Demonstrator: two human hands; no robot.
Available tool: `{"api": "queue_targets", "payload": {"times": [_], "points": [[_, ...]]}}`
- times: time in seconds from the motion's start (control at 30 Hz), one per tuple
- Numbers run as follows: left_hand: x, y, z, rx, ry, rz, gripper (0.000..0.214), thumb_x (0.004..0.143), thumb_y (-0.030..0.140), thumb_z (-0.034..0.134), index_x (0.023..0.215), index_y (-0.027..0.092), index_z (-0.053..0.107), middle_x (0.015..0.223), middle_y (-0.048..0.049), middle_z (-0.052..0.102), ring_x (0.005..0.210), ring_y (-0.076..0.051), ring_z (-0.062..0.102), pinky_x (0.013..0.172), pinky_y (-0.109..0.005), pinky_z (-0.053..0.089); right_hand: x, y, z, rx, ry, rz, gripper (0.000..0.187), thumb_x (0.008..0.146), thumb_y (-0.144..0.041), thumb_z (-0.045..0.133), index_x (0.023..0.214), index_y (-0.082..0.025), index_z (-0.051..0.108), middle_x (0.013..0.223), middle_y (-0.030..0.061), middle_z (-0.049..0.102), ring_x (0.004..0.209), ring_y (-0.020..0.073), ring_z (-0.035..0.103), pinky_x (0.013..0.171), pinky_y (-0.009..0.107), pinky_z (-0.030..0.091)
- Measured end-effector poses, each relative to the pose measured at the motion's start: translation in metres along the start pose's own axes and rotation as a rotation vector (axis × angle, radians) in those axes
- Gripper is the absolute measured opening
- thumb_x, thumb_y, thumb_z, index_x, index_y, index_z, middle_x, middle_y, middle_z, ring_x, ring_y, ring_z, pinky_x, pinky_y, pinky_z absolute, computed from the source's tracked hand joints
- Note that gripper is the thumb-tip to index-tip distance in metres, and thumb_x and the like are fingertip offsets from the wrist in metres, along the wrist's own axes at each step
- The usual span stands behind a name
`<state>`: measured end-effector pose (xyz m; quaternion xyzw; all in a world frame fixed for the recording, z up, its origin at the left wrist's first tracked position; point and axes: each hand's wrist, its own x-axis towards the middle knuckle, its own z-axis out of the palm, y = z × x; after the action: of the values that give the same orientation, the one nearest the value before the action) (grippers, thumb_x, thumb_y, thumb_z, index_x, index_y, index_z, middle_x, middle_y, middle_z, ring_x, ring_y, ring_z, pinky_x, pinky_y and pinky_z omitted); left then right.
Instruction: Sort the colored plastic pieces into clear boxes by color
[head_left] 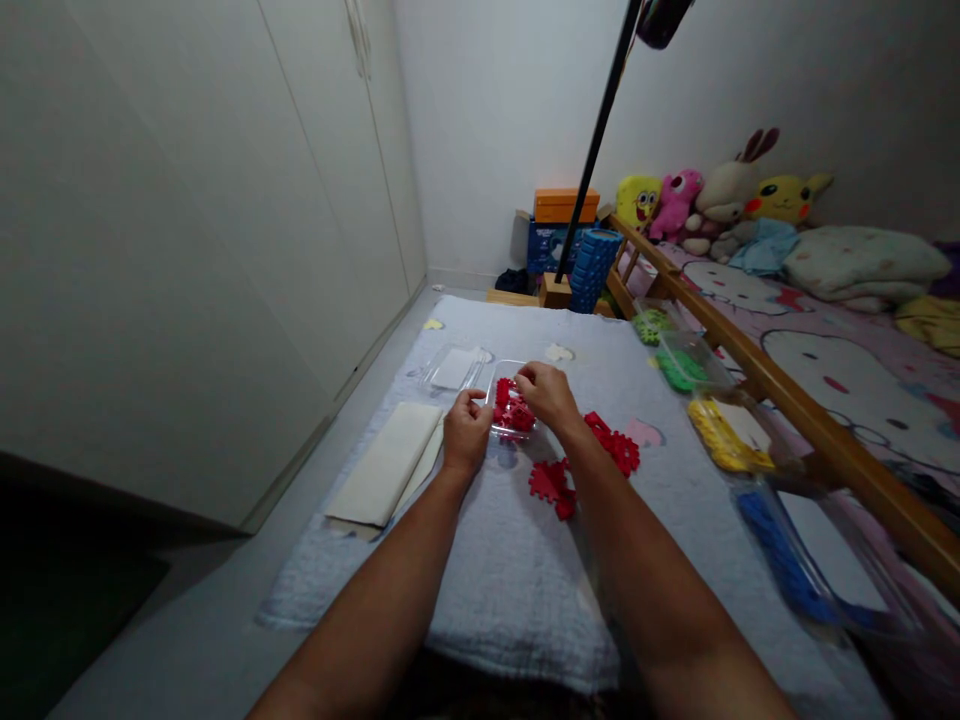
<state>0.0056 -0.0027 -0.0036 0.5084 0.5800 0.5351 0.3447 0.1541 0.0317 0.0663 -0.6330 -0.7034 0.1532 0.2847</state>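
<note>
A clear plastic box (pixel 496 372) stands on the cloth in front of me with several red interlocking pieces (pixel 514 412) inside. My left hand (pixel 466 430) is at the box's left side, its fingers curled and gripping the wall. Over the right rim reaches my right hand (pixel 546 392), its fingertips pinched together above the red pieces; what they hold is hidden. Loose red toothed pieces (pixel 550 482) lie near my right forearm, and another red cluster (pixel 619 450) sits just beyond it.
A clear lid (pixel 454 369) with a white label lies behind the box. Folded beige paper (pixel 386 465) is on the left. Along the right edge are boxes of green (pixel 681 368), yellow (pixel 727 435) and blue pieces (pixel 784 560), beside a wooden bed rail (pixel 739 345).
</note>
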Motion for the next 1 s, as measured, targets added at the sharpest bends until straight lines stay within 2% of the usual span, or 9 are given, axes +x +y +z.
{"api": "queue_targets", "payload": {"times": [0.13,0.27,0.4,0.5,0.57,0.67,0.8,0.93,1.0], "points": [[0.000,-0.002,0.000,0.006,0.002,0.011,0.019,0.077,0.026,0.059,0.094,0.019,0.062,0.057,0.0081,0.045,0.054,-0.012,0.045,0.059,-0.023,0.035,-0.016,0.032,-0.028,0.068,0.113,0.013,0.022,0.087,-0.023,0.053,0.084,-0.018,0.074,0.085,0.0054,0.075,0.077,0.0180,0.065,0.076,0.029,0.046],[-0.001,-0.003,0.001,0.003,0.003,0.007,0.020,0.076,0.027,0.059,0.094,0.019,0.063,0.057,0.0079,0.045,0.055,-0.013,0.046,0.059,-0.023,0.035,-0.038,0.072,-0.048,-0.058,0.167,0.098,0.023,0.087,-0.025,0.052,0.089,-0.019,0.075,0.094,0.0082,0.075,0.087,0.0211,0.065,0.084,0.033,0.046],[0.000,-0.003,0.001,0.001,0.000,0.005,0.021,0.076,0.029,0.060,0.094,0.019,0.063,0.057,0.0077,0.045,0.055,-0.013,0.046,0.058,-0.023,0.035,-0.060,0.093,-0.040,-0.280,0.086,0.125,0.026,0.084,-0.029,0.062,0.105,-0.022,0.075,0.117,0.0111,0.074,0.109,0.0295,0.059,0.097,0.044,0.040],[0.000,-0.002,0.001,0.010,-0.001,0.001,0.021,0.076,0.029,0.060,0.094,0.019,0.063,0.057,0.0078,0.045,0.054,-0.013,0.045,0.058,-0.023,0.035,-0.069,0.094,-0.025,-0.351,0.012,0.063,0.041,0.083,-0.029,0.064,0.123,-0.023,0.069,0.132,0.0118,0.068,0.122,0.0346,0.051,0.103,0.050,0.034],[0.000,-0.002,0.000,0.016,-0.001,-0.003,0.020,0.076,0.028,0.060,0.094,0.019,0.063,0.057,0.0078,0.045,0.054,-0.013,0.045,0.058,-0.023,0.035,-0.071,0.091,-0.018,-0.384,-0.022,0.055,0.044,0.085,-0.025,0.061,0.128,-0.022,0.066,0.135,0.0128,0.067,0.125,0.0354,0.048,0.106,0.053,0.030],[0.000,0.000,0.000,0.022,-0.002,-0.001,0.020,0.076,0.028,0.060,0.094,0.019,0.063,0.057,0.0077,0.045,0.054,-0.012,0.045,0.057,-0.023,0.035,-0.071,0.089,-0.015,-0.435,-0.056,0.083,0.041,0.085,-0.025,0.060,0.125,-0.023,0.068,0.128,0.0149,0.067,0.121,0.0356,0.050,0.105,0.054,0.029],[0.001,-0.001,0.000,0.019,-0.005,0.002,0.020,0.076,0.028,0.060,0.094,0.019,0.063,0.057,0.0079,0.045,0.054,-0.012,0.045,0.058,-0.023,0.036,-0.071,0.089,-0.023,-0.418,-0.044,0.105,0.037,0.080,-0.028,0.065,0.116,-0.022,0.071,0.119,0.0142,0.068,0.112,0.0331,0.054,0.097,0.048,0.035],[0.001,-0.003,0.001,0.005,-0.004,0.005,0.022,0.076,0.028,0.060,0.096,0.018,0.063,0.057,0.0081,0.045,0.054,-0.012,0.045,0.058,-0.023,0.036,-0.072,0.091,-0.036,-0.204,-0.013,0.139,0.014,0.083,-0.024,0.062,0.092,-0.022,0.073,0.098,0.0077,0.074,0.100,0.0274,0.060,0.093,0.042,0.039],[0.001,-0.003,0.001,0.004,-0.004,0.013,0.022,0.076,0.028,0.060,0.095,0.018,0.063,0.057,0.0081,0.045,0.054,-0.012,0.045,0.058,-0.024,0.035,-0.072,0.091,-0.042,-0.039,0.073,0.112,0.013,0.084,-0.025,0.060,0.086,-0.022,0.072,0.094,0.0064,0.075,0.097,0.0253,0.063,0.093,0.040,0.041]]}}
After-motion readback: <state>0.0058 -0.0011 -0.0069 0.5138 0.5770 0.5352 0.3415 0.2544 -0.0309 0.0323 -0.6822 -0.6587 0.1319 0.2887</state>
